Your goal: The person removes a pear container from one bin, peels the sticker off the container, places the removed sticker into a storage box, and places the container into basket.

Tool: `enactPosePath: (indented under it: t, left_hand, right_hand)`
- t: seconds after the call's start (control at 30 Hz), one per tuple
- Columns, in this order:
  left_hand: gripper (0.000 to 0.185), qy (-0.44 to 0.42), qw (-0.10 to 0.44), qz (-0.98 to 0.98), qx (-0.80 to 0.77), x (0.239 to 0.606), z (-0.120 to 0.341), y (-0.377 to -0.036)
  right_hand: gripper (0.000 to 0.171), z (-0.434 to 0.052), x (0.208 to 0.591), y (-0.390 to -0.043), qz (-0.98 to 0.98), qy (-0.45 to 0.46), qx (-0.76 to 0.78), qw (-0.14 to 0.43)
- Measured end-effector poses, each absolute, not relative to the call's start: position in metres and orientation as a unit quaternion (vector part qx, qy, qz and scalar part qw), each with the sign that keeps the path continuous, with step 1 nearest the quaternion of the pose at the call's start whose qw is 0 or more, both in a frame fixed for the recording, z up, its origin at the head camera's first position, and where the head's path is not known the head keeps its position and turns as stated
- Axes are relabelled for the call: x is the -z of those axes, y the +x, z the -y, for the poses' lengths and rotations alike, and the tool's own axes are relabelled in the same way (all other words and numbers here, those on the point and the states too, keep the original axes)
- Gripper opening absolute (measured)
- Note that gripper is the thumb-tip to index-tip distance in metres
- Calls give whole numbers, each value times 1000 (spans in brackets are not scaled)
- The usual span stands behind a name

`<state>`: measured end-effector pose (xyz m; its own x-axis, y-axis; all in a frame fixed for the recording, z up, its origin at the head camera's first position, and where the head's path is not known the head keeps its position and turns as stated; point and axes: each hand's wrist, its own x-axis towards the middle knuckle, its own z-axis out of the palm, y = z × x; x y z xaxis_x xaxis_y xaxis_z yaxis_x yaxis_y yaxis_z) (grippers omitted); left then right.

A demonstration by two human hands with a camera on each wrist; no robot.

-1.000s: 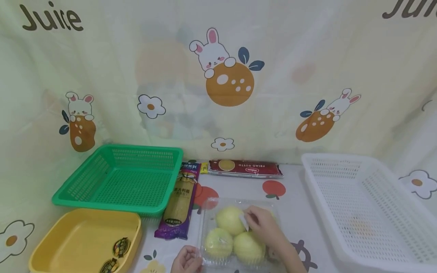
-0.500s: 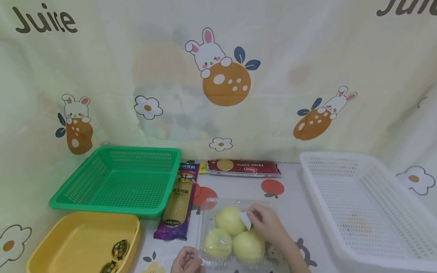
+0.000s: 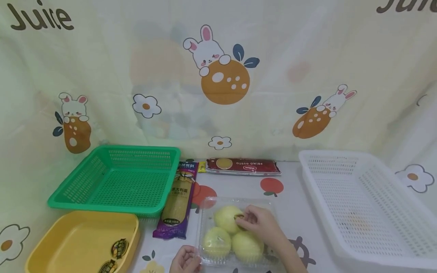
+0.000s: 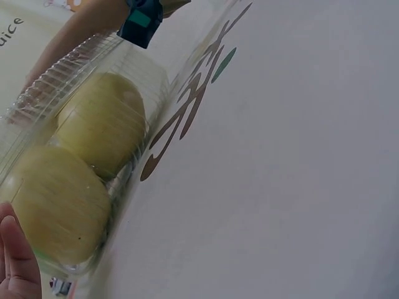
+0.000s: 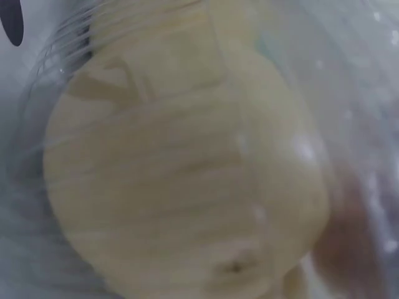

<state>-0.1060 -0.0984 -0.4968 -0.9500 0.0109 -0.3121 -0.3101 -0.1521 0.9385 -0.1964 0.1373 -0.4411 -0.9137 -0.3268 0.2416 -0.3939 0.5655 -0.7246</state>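
A clear plastic clamshell box lies on the table in front, holding pale yellow-green round fruits. My right hand is over the box's right half, thumb and fingertips pinching a small dark-and-gold sticker above the lid. Some fruit behind that hand is hidden. My left hand holds the box's near-left corner with curled fingers; the left wrist view shows its fingertips at the box end. The right wrist view is blurred and filled by a fruit under ribbed clear plastic.
A green basket and a yellow basin with dark oval stickers stand at left. Beside them lies a purple pasta packet. A red biscuit packet lies along the back curtain. At right stands a white basket.
The sticker has turned: its white side faced the camera earlier, now its dark printed face shows. The right hand has shifted slightly left; the left hand stays at the box corner.
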Motion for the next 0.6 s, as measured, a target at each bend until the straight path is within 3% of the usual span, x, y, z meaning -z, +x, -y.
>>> enactPosePath:
  t: [0.17,0.4,0.6]
  left_hand:
    - [22,-119,114,-652,-740,496,98,-105]
    - [21,-127,119,-658,-733,494,99,-104]
    - [22,-136,119,-664,-726,492,98,-103]
  right_hand:
    - [40,-135,439,-193,896,217,-386,26]
    - [18,-139,442,-196,877,247,-411,36]
    - [14,-144,441,-198,877,225,-425,11]
